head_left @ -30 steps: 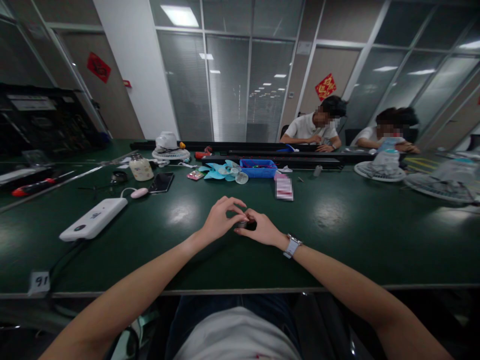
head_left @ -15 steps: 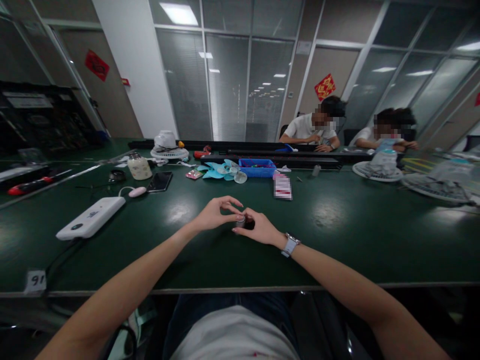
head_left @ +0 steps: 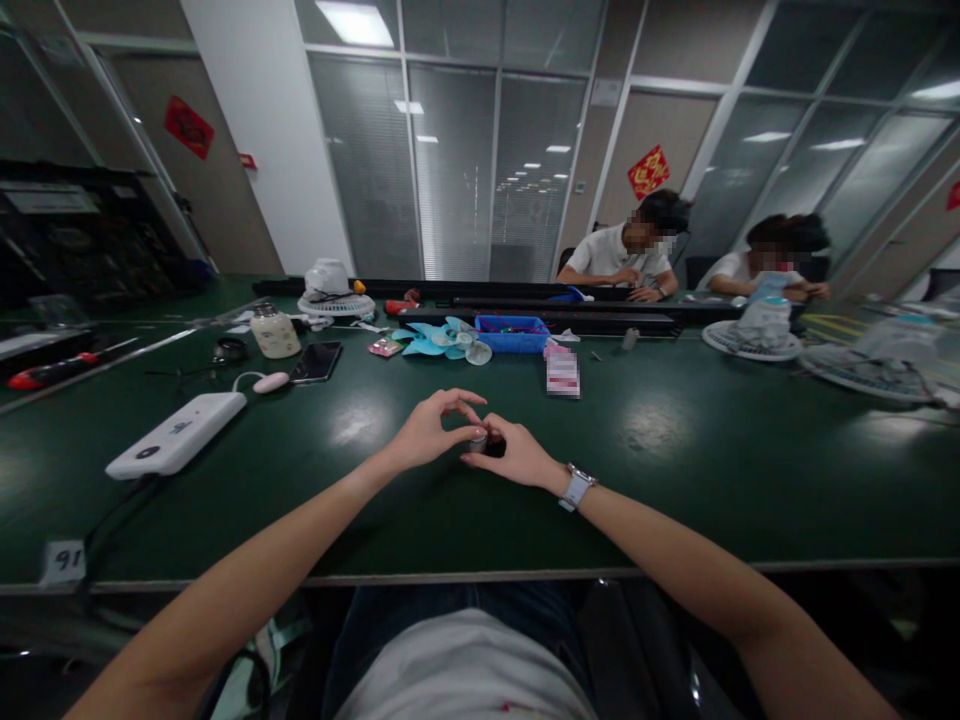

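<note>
Both my hands meet over the dark green table (head_left: 675, 470), just in front of me. My left hand (head_left: 431, 432) pinches a small grey cylindrical part (head_left: 478, 439) with thumb and forefinger, its other fingers curled above. My right hand (head_left: 517, 452), with a white watch (head_left: 576, 487) on the wrist, is closed round the same small part from the right side; a dark piece shows between its fingers. What the part is I cannot make out.
A white box with a cable (head_left: 178, 434) lies at the left, with a phone (head_left: 316, 361), a jar (head_left: 274, 333), a teal fan blade (head_left: 442, 339), a blue tray (head_left: 512, 334) and fan parts (head_left: 752, 333) farther back. Two people sit across the far bench.
My hands have stayed together on the small part, with only slight finger shifts; the grey end of the part has come into view. The view has drifted a little.
</note>
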